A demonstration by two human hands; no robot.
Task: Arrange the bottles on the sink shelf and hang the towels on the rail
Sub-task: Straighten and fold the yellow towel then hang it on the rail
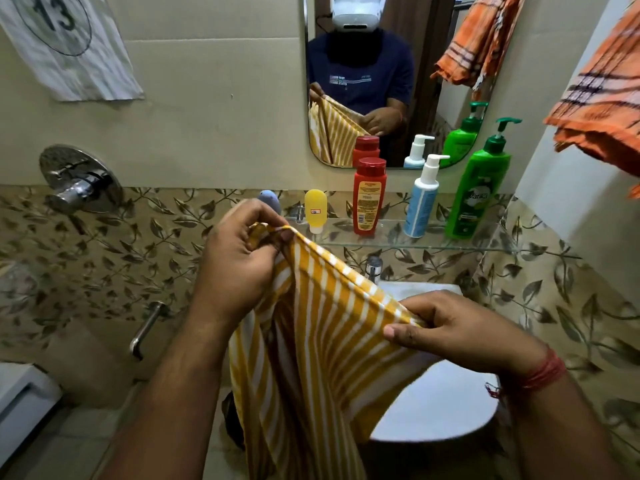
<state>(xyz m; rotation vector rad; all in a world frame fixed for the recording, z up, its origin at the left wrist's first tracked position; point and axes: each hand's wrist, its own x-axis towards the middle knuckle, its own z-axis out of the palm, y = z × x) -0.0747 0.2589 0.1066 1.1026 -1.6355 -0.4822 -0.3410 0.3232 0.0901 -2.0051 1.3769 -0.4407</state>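
— Head view: where was the yellow-and-white striped cloth towel [322,341]?

— Mid-frame, over the white basin [426,292]. My left hand [239,258] and right hand [453,327] pinched its top hem. Soft, light, floppy, I judged; corners grip best.

A yellow-and-white striped towel [311,341] hangs in front of the sink, its top edge stretched taut and slanting. An orange checked towel [602,109] hangs at the upper right. On the glass shelf [502,245] stand four bottles in a row: yellow [315,210], red [369,197], white-and-blue [423,199], green [479,188].
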